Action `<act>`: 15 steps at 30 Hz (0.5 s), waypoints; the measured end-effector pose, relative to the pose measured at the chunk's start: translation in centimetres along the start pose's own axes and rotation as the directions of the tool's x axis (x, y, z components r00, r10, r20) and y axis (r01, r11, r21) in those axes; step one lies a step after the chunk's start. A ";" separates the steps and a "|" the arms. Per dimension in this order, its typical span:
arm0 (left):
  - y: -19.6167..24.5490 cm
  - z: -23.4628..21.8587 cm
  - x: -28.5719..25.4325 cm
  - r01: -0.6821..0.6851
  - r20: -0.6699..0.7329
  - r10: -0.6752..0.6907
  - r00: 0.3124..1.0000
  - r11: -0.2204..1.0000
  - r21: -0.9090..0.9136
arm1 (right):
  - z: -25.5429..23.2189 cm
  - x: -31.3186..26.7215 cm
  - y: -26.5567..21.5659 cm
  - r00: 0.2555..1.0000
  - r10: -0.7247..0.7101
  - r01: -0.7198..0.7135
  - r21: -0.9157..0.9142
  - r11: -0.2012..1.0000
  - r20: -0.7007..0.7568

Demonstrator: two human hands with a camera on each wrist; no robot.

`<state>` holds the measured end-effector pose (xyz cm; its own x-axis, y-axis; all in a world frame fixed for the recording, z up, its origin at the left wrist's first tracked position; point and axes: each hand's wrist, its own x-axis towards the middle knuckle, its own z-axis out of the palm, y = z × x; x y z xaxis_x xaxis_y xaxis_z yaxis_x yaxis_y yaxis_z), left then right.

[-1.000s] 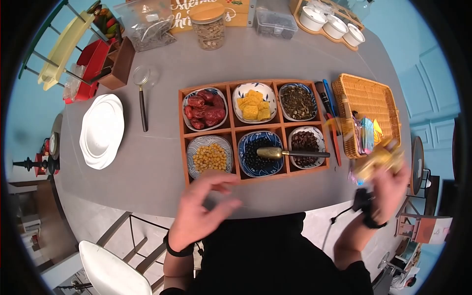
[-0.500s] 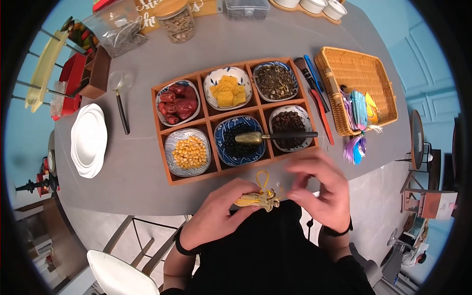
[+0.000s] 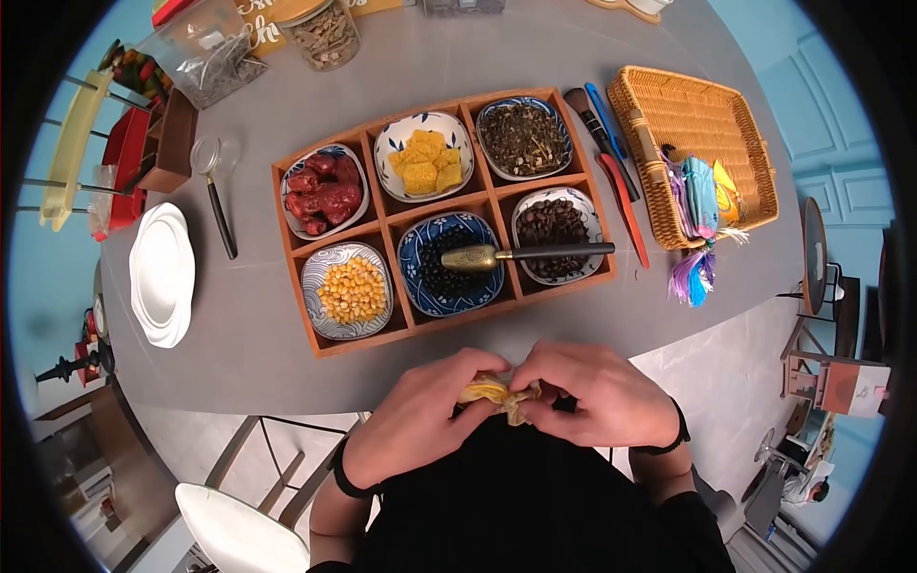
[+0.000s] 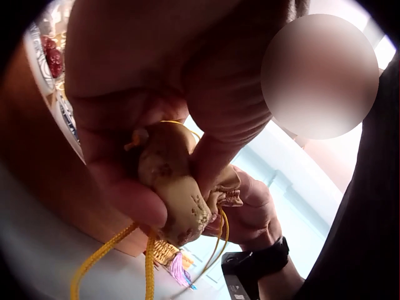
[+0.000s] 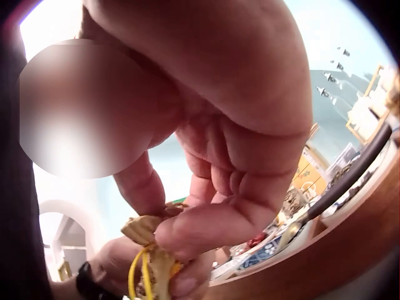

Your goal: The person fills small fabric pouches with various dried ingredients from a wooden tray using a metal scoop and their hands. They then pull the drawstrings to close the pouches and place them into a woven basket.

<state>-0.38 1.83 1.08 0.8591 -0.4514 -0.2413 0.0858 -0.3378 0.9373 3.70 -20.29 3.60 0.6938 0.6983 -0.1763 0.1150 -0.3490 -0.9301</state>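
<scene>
A small gold drawstring pouch with yellow cords is between both hands, just off the table's front edge. My left hand grips its body between thumb and fingers. The gathered mouth is pinched by my right hand, seen close up at the ruffled cloth in the right wrist view. Yellow cord hangs in loops below the bag in the left wrist view. Part of the pouch is hidden behind the fingers.
Beyond the hands sits a six-section wooden tray of filled bowls, with a scoop across two of them. To the right are a wicker basket, sachets with tassels, a brush and red tweezers. White dishes stand left.
My right hand brought the gold pouch from beside the basket to my left hand, which took hold of it. Since then the right fingers have closed on its mouth.
</scene>
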 end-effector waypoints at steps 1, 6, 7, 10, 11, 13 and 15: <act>0.2 0.0 0.0 0.033 -0.024 -0.033 0.999 0.999 0.023 | -0.1 -0.1 0.1 0.999 0.003 -0.004 -0.037 0.999 -0.041; 0.6 -0.7 -0.2 0.057 -0.013 -0.059 0.998 0.992 -0.115 | -0.1 -0.2 0.6 0.999 0.020 -0.022 -0.048 0.999 -0.037; 0.7 -0.8 -0.3 0.058 -0.037 -0.064 0.997 0.988 -0.141 | 0.0 -0.2 0.6 0.998 0.039 -0.038 0.019 0.999 -0.041; 1.0 -1.0 -0.4 0.037 -0.052 -0.043 0.998 0.993 -0.110 | 0.0 -0.1 1.2 0.998 -0.056 0.058 0.073 0.996 -0.028; 0.9 -1.0 -0.5 0.038 -0.053 -0.044 0.998 0.993 -0.111 | -0.1 -0.2 1.2 0.998 -0.056 0.058 0.074 0.996 -0.026; 0.7 -0.8 -0.5 -0.043 -0.228 0.105 0.968 0.964 0.261 | -0.5 -0.3 0.9 0.998 -0.040 0.038 0.038 0.999 0.043; 1.8 -0.8 -1.3 0.020 -0.317 0.066 0.946 0.965 0.261 | -0.4 -0.3 0.1 1.000 -0.001 0.002 0.031 1.000 -0.005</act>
<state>-0.94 2.48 3.28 0.9784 -0.1877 -0.0870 -0.0315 -0.5509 0.8340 3.77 -20.80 3.67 0.6969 0.6959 -0.1734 0.0938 -0.3282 -0.9400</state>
